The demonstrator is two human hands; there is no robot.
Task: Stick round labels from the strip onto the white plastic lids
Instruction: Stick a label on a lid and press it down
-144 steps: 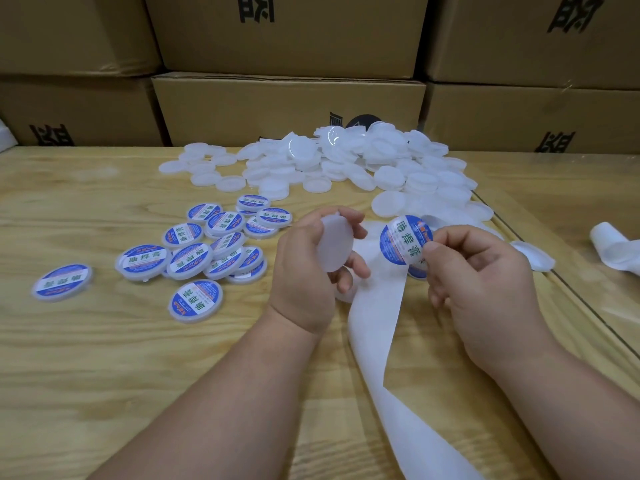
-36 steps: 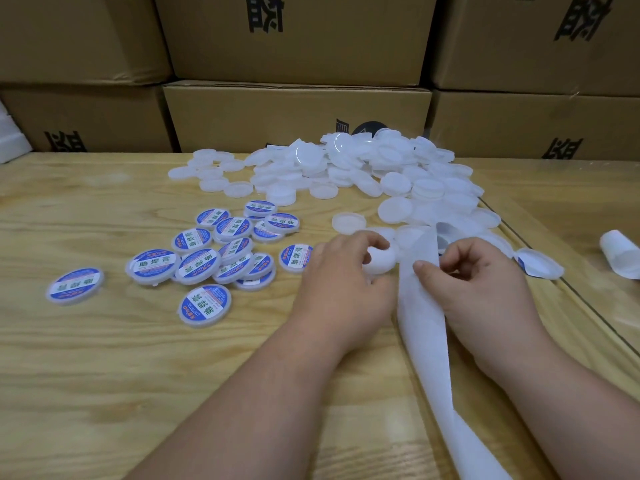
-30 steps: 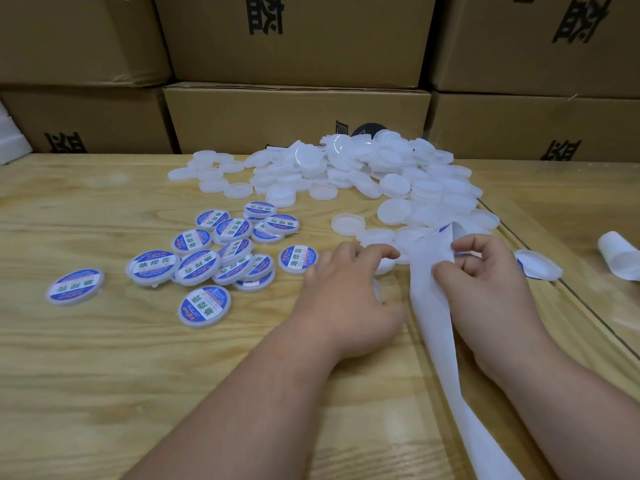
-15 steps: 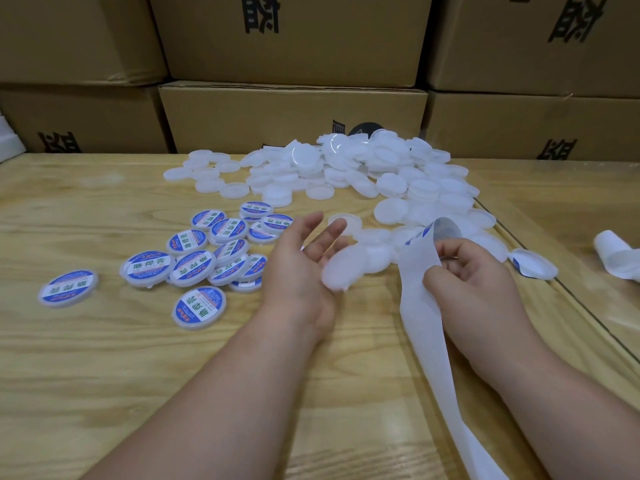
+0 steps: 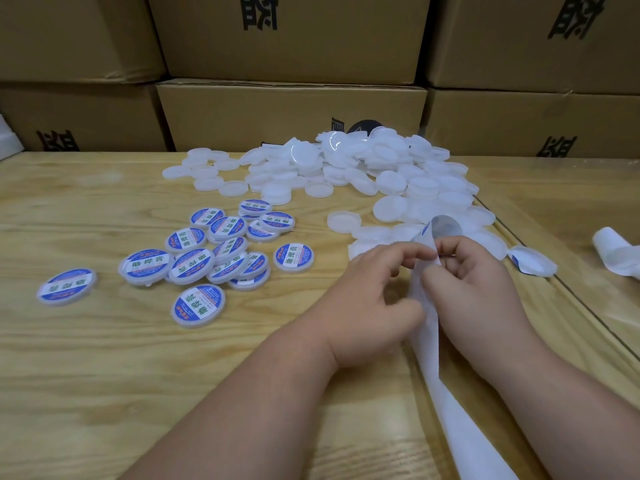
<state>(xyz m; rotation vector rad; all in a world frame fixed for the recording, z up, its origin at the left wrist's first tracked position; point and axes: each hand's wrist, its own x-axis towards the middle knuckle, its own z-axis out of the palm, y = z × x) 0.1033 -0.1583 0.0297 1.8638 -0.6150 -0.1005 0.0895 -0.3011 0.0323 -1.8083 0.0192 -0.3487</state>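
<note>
Over the wooden counter (image 5: 104, 358), both our left hand (image 5: 374, 299) and right hand (image 5: 474, 285) now pinch the white paper label strip (image 5: 427, 327); the bare lid is gone from our left.

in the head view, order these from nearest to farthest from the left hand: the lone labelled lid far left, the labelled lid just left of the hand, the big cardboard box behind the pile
From the left hand:
1. labelled lid just left of the hand, apart from the cluster.
2. lone labelled lid, near the table's left edge.
3. big cardboard box, behind the pile of plain lids, at the back.
</note>
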